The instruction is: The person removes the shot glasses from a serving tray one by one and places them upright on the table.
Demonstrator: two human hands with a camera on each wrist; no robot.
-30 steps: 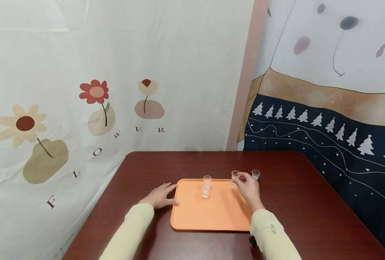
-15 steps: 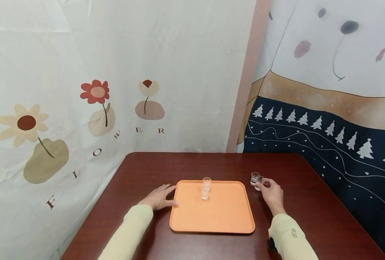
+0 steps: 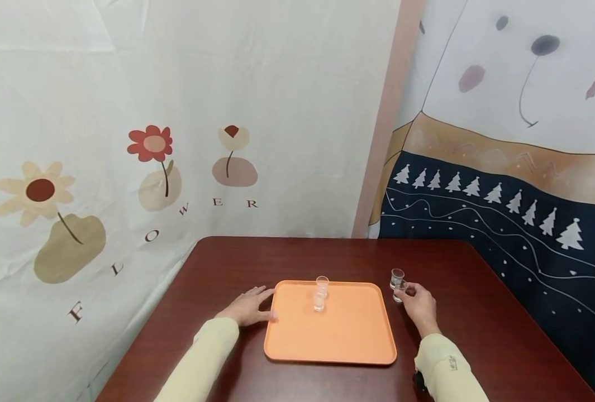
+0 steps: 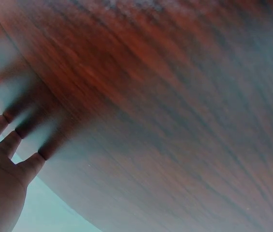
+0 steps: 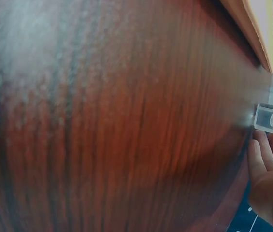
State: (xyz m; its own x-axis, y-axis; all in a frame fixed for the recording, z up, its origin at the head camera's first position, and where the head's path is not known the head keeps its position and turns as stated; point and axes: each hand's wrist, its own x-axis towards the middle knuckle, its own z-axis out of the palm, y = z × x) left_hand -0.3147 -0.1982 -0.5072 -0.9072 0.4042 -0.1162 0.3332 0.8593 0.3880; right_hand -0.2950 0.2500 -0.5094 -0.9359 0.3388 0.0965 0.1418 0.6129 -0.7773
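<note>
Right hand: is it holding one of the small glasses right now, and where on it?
Yes. The right hand grips a small clear glass by its side, on the table right of the orange tray. The left hand holds nothing.

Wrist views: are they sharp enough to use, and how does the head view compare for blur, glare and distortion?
Left wrist: the table is smeared and soft, the left hand sits at the frame edge. Right wrist: wood grain is fairly crisp, with a pale sheen upper left; the small glass and right hand are cut off at the edge. Head: evenly lit and sharp, wide-angle bending at the borders; the orange tray is clear.
</note>
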